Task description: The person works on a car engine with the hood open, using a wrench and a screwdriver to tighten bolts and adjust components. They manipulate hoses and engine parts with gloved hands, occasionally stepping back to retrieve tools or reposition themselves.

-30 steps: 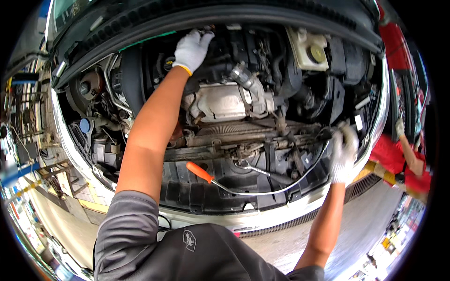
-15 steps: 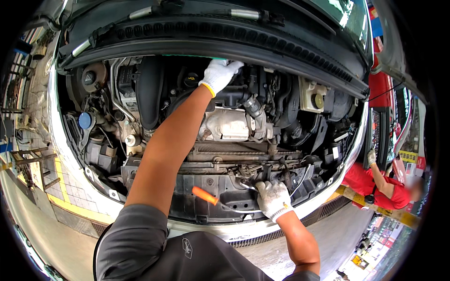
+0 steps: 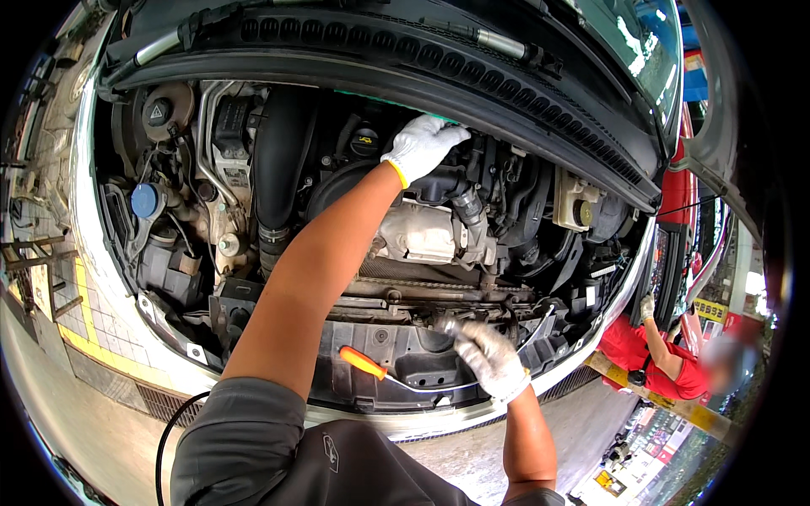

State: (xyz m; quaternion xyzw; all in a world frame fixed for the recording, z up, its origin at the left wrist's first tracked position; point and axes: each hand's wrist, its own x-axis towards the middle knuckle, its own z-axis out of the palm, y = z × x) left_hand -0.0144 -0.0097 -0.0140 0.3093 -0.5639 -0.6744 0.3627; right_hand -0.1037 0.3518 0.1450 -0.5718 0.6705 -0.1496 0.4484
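At the engine bay [image 3: 408, 339], the right hand [image 3: 492, 361] holds blurred metal [image 3: 448, 325].

1. A car repair workshop [image 3: 468, 447] is surrounding a white-bodied car [image 3: 84, 228], its black-and-silver engine [image 3: 422, 234] lying exposed.
2. An orange-handled, curved metal tool [image 3: 363, 363] is resting along the front.
3. A red-shirted co-worker [image 3: 688, 379] is reaching out nearby.

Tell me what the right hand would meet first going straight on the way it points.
Pointing forward and leftward, the right hand, metal tool leading, would probably meet the grimy crossbar short of the silver heat shield first, though depth is unclear.
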